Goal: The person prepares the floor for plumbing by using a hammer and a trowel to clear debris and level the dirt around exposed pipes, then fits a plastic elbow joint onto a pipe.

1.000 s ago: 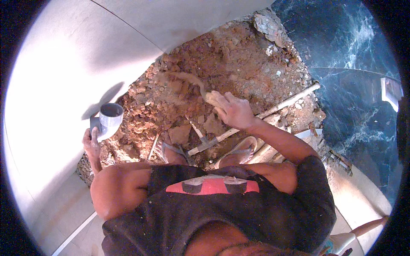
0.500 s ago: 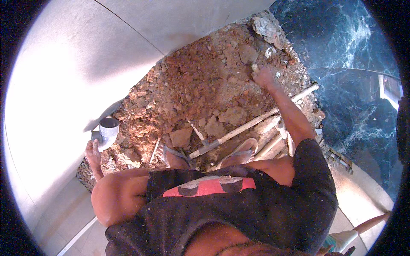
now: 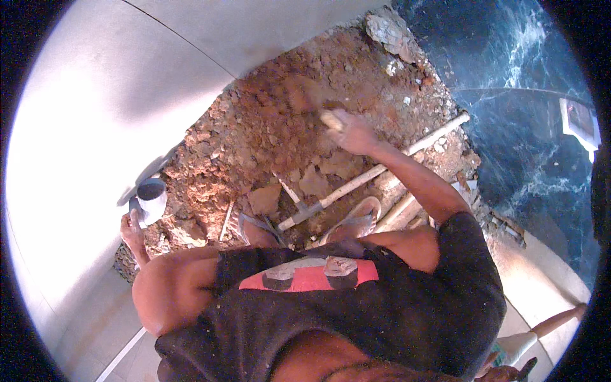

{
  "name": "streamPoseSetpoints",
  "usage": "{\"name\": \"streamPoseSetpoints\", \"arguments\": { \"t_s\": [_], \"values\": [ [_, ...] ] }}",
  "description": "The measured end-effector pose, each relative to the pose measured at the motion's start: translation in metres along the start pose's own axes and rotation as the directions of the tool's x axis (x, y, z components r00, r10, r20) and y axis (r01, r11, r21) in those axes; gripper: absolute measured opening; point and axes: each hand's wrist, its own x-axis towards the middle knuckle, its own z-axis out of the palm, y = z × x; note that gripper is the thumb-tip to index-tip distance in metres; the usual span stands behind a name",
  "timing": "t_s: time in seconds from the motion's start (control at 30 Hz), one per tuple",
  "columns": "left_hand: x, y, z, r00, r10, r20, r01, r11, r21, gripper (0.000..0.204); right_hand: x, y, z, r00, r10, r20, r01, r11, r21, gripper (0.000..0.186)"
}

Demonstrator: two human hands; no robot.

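Observation:
My right hand (image 3: 355,134) is closed around the light wooden handle of a trowel (image 3: 332,121). Motion blurs the blade, which is low over the loose reddish soil (image 3: 267,127). On the left, beside the white wall, my left hand (image 3: 133,234) grips a grey plastic pipe elbow (image 3: 151,205) from its near side. The elbow's dark round mouth faces up. A pickaxe (image 3: 350,185) with a long wooden handle lies across the soil under my right forearm, its metal head near my feet.
White wall panels (image 3: 165,70) border the soil at the left and back. Dark blue marbled tiles (image 3: 503,57) lie on the right. A stone slab (image 3: 391,35) sits in the far corner. Pale pipe-like lengths (image 3: 398,210) lie beside my right foot. Another person's arm (image 3: 560,321) shows at lower right.
My right hand has swept left across the soil with the trowel, from near the far right corner toward the middle. My left hand stays on the pipe elbow.

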Motion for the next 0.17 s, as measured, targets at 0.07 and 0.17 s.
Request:
{"name": "streamPoseSetpoints", "arguments": {
  "t_s": [0.07,0.17],
  "values": [
    [0.007,-0.005,0.009,0.999,-0.028,-0.029,0.029,0.999,0.034,0.041,-0.001,-0.043,-0.014,0.998,-0.006,0.070,0.006,1.000,0.012,0.031],
    [0.016,-0.019,0.010,0.998,-0.056,-0.041,0.059,0.994,0.096,0.039,0.002,-0.072,-0.014,0.991,0.038,0.127,-0.035,0.999,-0.019,0.047]
  ]
}}
